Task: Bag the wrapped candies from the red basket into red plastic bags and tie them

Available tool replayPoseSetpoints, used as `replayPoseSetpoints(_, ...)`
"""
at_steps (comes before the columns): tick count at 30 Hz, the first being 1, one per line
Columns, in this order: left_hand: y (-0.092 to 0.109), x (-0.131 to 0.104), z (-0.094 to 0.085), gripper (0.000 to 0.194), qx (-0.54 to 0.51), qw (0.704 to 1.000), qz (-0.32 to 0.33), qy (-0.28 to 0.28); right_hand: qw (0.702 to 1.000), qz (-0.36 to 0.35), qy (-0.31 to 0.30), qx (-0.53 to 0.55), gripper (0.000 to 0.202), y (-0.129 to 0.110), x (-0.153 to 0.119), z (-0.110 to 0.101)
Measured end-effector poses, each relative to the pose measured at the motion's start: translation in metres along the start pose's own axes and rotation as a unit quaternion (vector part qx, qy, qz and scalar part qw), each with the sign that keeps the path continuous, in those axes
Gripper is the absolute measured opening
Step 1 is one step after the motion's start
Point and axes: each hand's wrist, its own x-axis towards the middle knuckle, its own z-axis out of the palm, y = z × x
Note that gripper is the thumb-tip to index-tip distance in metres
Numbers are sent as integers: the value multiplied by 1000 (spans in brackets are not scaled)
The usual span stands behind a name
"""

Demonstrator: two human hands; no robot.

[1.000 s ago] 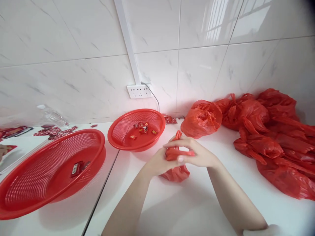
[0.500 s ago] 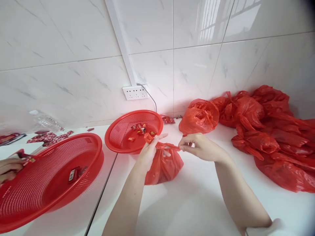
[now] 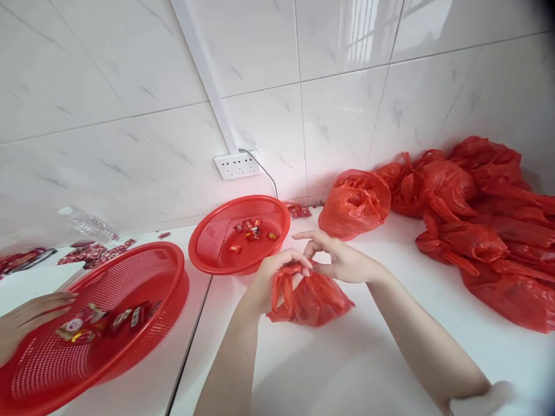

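Red plastic bag [image 3: 323, 303] at near middle of surface [image 3: 338, 370]. Left hand [image 3: 267, 283] pinching gathered top; right hand [image 3: 336, 257] curved there too, cannot tell whether its grip pinches. Far, slightly left: small basket [image 3: 207, 245], packets [image 3: 252, 233] inside. Right: bag heap [image 3: 481, 237]. Left: big basket [image 3: 47, 370], another person's hand [image 3: 32, 320].

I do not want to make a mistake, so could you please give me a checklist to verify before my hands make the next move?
1. Left hand holding the front bag: ok.
2. Right hand gripping it too: cannot tell.
3. Bag top knotted: cannot tell, hands cover it.
4. Far basket upright: ok.
5. Other person's hand away from the front bag: ok, it is at the left basket.
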Motion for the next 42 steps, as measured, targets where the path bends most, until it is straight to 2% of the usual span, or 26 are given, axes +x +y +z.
replayPoseSetpoints(2, -3, 0, -2, 9, 46, 996, 14, 79, 1000, 6, -1, 3, 67, 1, 1, 2)
replayPoseSetpoints(3, -6, 1, -1, 6, 81, 986, 35, 143, 1000, 17, -2, 0, 68, 1, 1, 2)
replayPoseSetpoints(5, -15, 3, 3, 4, 165, 945, 106, 260, 999, 44, -7, 21, 71, 0, 2, 2)
replayPoseSetpoints(7, -24, 6, 11, 8, 235, 904, 180, 308, 994, 59, -25, 90, 62, 0, 3, 1)
replayPoseSetpoints(9, -30, 8, 16, 10, 256, 894, 210, 303, 982, 67, -49, 171, 40, 2, 4, 0)
replayPoseSetpoints(11, -32, 9, 18, 12, 234, 911, 188, 283, 973, 75, -42, 213, 26, 5, 6, -2)
replayPoseSetpoints(13, -30, 9, 17, 10, 199, 938, 150, 243, 974, 74, 8, 214, 22, 10, 8, -2)
replayPoseSetpoints(15, -26, 8, 14, 10, 179, 961, 129, 169, 977, 65, 66, 192, 20, 15, 10, -1)
replayPoseSetpoints(17, -22, 9, 11, 4, 159, 974, 123, 104, 979, 61, 109, 161, 19, 19, 12, 0)
replayPoseSetpoints(18, -21, 10, 11, 8, 141, 978, 122, 90, 979, 58, 126, 153, 18, 19, 12, 0)
replayPoseSetpoints(20, -21, 12, 11, 23, 99, 983, 113, 103, 974, 41, 154, 160, 17, 18, 11, 0)
replayPoseSetpoints(23, -23, 14, 11, 35, 55, 986, 101, 121, 951, 20, 165, 261, 17, 11, 9, -1)
replayPoseSetpoints(25, -24, 13, 11, 39, 22, 990, 91, 108, 926, 26, 155, 343, 17, 6, 8, -2)
replayPoseSetpoints(27, -24, 12, 12, 42, 0, 993, 76, 90, 913, 31, 162, 374, 18, 2, 7, -2)
replayPoseSetpoints(29, -22, 12, 13, 43, -13, 995, 65, 77, 924, 42, 171, 340, 21, 0, 5, -5)
replayPoseSetpoints(31, -19, 11, 12, 43, -24, 995, 62, 73, 948, 59, 165, 266, 23, 0, 1, -9)
replayPoseSetpoints(34, -16, 9, 3, 44, -36, 993, 55, 102, 978, 79, 143, 129, 25, -1, -9, -21)
replayPoseSetpoints(39, -15, -3, -32, 28, -39, 979, 4, 198, 979, 134, 153, 18, 33, -7, -26, -48)
replayPoseSetpoints(42, -17, -5, -42, 28, -10, 974, -10, 228, 973, 157, 170, -12, 33, -8, -30, -56)
